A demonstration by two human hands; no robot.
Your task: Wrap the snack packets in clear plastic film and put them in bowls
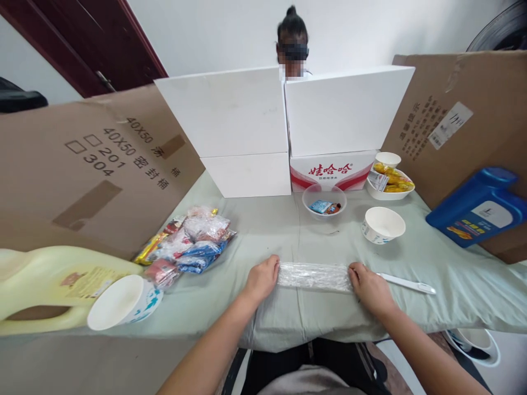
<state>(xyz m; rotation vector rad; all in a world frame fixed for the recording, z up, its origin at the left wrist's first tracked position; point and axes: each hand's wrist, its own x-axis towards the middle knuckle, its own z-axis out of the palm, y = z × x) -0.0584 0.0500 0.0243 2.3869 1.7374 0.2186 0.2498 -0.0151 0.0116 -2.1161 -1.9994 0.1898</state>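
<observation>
A flat, clear strip of crinkled plastic wrap (313,276) lies across the table's near side, its long side running left to right. My left hand (263,278) pinches its left end. At the opposite end, my right hand (369,286) grips it between thumb and fingers. A white plastic handle-like utensil (407,283) pokes out to the right from behind my right hand; the part near the hand is hidden. Beyond the right hand stands a white paper bowl (383,225) with blue print.
Packaged snacks (193,238) are heaped at left, near a tilted paper bowl (123,303) and a yellow jug (61,282). A clear bowl (324,202) holds small packets. White boxes (247,118) stand behind; a blue bottle (480,207) leans at right. A person sits beyond the boxes.
</observation>
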